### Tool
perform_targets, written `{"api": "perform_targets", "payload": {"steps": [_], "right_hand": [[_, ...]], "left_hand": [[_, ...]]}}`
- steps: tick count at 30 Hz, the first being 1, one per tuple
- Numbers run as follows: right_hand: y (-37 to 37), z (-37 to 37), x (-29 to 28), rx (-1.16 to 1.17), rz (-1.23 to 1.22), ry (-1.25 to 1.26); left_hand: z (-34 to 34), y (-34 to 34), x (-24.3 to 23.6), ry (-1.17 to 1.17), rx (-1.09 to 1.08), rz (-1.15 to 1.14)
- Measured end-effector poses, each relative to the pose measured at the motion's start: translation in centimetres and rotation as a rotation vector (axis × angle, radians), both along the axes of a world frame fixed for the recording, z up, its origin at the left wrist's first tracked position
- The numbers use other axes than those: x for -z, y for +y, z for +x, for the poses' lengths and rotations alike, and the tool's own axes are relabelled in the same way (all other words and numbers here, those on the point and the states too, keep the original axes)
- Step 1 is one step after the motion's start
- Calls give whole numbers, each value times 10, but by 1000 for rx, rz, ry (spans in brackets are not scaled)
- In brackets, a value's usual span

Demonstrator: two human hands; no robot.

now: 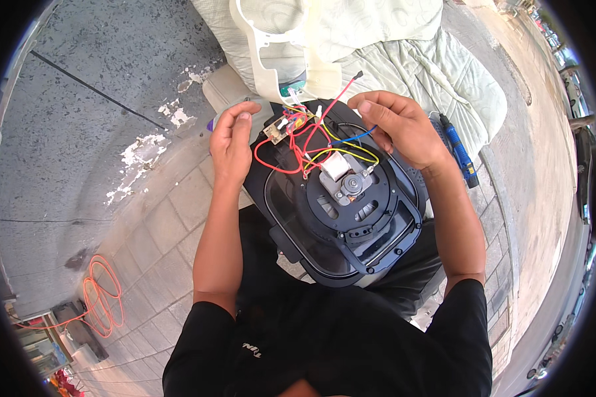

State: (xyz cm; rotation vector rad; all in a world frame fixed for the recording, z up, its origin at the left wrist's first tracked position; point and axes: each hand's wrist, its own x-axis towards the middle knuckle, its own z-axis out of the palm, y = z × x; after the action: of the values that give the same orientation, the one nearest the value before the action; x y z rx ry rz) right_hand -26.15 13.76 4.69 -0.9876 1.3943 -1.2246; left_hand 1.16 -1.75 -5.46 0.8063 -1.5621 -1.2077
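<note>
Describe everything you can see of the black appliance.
The black appliance, plastic-looking with rounded corners, lies askew over the person's thighs, its inside exposed. A metal, motor-like part sits on its round slotted plate; red, yellow and blue wires loop over it. The left hand and right hand flank it, contact unclear.

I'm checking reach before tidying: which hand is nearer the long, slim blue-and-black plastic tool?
Right. The right hand is just left of the tool in view; the left hand is farther left, across the black, round-cornered plastic appliance.
</note>
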Motion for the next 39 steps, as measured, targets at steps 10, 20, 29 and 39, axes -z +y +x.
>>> {"api": "perform_targets", "payload": {"steps": [10, 20, 29, 39], "right_hand": [[46, 1, -2, 164, -59, 32], [61, -33, 2, 4, -39, 231], [28, -28, -18, -108, -7, 491], [-44, 11, -16, -269, -295, 918]], "left_hand": [[3, 6, -39, 326, -37, -10], [-23, 14, -84, -460, 158, -120], [-30, 37, -94, -800, 39, -554], [-32, 33, -64, -531, 24, -468]]}}
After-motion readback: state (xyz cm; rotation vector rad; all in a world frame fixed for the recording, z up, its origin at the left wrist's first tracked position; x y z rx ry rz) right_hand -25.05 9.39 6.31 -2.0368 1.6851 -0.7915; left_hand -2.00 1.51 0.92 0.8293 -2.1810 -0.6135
